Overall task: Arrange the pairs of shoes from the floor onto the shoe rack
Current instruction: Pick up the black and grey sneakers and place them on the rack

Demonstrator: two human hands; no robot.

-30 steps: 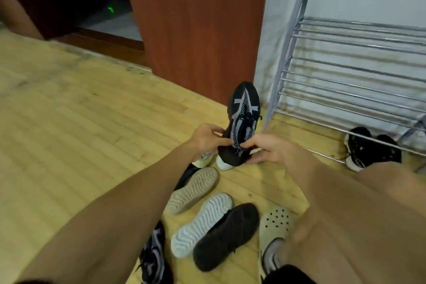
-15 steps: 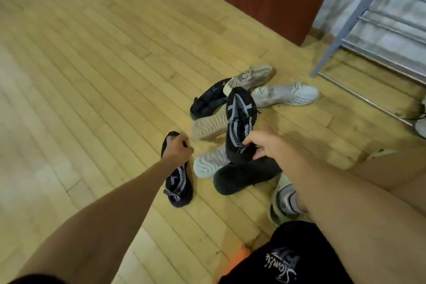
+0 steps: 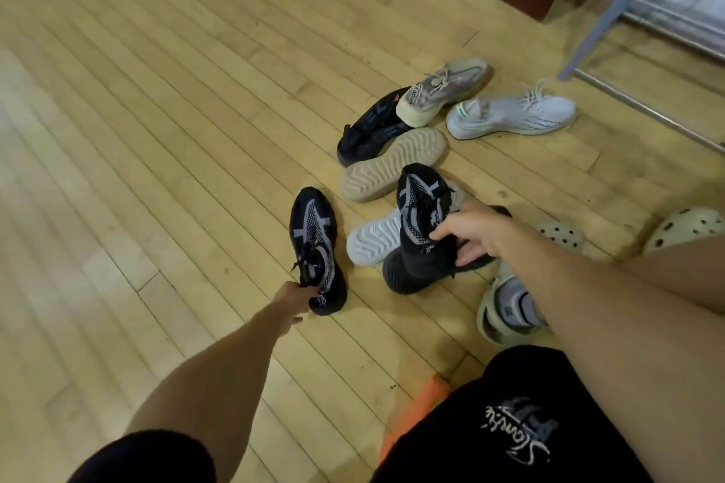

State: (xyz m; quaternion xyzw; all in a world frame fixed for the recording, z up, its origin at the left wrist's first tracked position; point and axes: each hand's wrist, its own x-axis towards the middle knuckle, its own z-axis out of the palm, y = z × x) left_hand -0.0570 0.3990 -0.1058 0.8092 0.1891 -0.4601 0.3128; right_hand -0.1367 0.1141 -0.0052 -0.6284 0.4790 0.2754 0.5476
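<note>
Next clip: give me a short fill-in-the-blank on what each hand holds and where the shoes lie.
1. The left hand grips a black knit sneaker with grey stripes at its ____.
2. The right hand holds the ____ black-and-grey sneaker.
3. The white laced sneaker lies nearest the grey metal ____.

Missing: heel; matching; shoe rack

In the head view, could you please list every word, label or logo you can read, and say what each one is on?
"PORE", part of a longer word: heel collar of the tan sneaker.
"NG", the end of a word: heel of the black sneaker held by the left hand.
Large grey letters on the dark shoe: not readable.
White script on the black shorts: upside down, not legible.
Lettering on the black sneaker in the right hand: mostly covered.
</note>
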